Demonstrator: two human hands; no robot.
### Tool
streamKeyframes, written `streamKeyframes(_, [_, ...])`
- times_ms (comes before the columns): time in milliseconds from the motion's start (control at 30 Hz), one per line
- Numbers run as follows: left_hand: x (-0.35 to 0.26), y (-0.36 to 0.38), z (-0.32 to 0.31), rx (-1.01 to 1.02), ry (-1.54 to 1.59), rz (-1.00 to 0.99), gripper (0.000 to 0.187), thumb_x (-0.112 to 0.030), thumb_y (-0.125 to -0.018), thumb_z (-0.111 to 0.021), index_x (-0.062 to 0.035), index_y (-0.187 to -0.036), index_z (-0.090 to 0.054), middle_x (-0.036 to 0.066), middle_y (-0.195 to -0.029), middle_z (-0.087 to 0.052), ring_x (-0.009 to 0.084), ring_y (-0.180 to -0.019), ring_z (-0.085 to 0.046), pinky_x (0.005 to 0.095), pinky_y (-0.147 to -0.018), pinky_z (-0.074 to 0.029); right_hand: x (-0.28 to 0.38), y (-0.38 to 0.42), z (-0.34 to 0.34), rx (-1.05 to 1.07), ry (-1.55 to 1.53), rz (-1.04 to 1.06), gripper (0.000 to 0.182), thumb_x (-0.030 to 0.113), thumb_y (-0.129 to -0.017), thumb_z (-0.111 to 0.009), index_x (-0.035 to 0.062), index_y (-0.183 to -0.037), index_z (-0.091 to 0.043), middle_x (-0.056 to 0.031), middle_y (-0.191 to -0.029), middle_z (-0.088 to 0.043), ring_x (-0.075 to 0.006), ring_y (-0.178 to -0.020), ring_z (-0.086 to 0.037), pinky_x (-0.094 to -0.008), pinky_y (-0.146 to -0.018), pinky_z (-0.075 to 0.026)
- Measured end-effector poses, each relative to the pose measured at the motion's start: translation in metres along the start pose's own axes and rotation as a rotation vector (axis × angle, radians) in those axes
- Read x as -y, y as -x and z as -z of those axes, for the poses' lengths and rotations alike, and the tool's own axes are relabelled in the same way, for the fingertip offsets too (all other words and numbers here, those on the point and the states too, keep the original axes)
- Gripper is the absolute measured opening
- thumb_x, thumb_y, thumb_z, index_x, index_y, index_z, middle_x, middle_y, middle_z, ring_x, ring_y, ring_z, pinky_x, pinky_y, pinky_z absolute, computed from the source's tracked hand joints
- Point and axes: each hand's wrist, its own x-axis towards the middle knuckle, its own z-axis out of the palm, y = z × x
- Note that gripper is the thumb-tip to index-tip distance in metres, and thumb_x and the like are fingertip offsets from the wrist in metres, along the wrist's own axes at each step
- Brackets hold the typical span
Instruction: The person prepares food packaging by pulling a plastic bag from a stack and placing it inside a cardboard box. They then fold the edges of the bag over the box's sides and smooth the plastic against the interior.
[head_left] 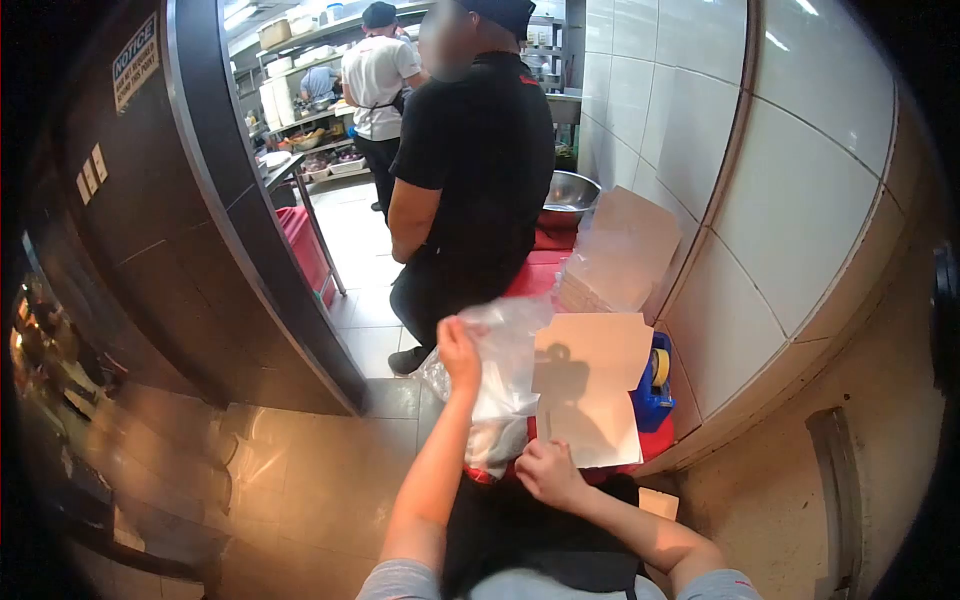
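My left hand (458,350) is closed on the upper left part of a clear plastic bag (505,345), which hangs crumpled down toward my lap. White plastic (495,400) shows under and through it. To the right lies an unfolded cardboard box (590,385), its lid up and my shadow across it. At that box's lower left corner, my right hand (550,472) has its fingers curled together; what they pinch, if anything, is hidden.
A blue tape dispenser (655,395) stands right of the box on a red surface (540,270). Behind are stacked flat cartons (620,250) in plastic and a metal bowl (572,192). A co-worker in black (475,150) stands close ahead; tiled wall (780,180) bounds the right.
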Motion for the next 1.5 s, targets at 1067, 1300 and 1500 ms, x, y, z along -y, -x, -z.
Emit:
streamKeyframes(1067, [-0.070,0.041,0.083,0.607,0.543,1.020,0.058,-0.054,-0.085,-0.055,-0.0121,-0.123,-0.041,0.009,-0.116,-0.056,0.0216,-0.103,-0.056,0.0421,-0.075,-0.050,-0.073,0.004,0.113,-0.597,-0.855,-0.616,0.028,0.004,-0.087,-0.057,0.0058,-0.113,-0.049,0.0044,-0.061,-0.051,-0.0014,-0.051,-0.039,-0.0198,-0.047,-0.028])
streamKeyframes(1300, [-0.047,0.043,0.046,0.600,0.082,0.412,0.022,-0.002,-0.080,-0.065,-0.0085,-0.100,-0.057,-0.001,-0.081,-0.058,0.0062,-0.073,-0.053,0.0196,-0.062,-0.043,-0.102,0.046,0.114,-0.695,-0.731,-0.682,0.030,0.003,-0.086,-0.057,0.0042,-0.114,-0.048,0.0053,-0.059,-0.049,-0.0022,-0.050,-0.039,-0.0206,-0.046,-0.031])
streamKeyframes(1500, [-0.047,0.046,0.035,0.716,-0.062,0.296,0.041,0.000,-0.069,-0.059,-0.0076,-0.110,-0.056,0.006,-0.114,-0.052,0.0160,-0.100,-0.051,0.0317,-0.085,-0.043,-0.121,0.072,0.096,-0.610,-0.511,-0.685,0.026,0.000,-0.085,-0.056,0.0026,-0.110,-0.049,0.0058,-0.057,-0.045,-0.0019,-0.048,-0.036,-0.0198,-0.045,-0.030])
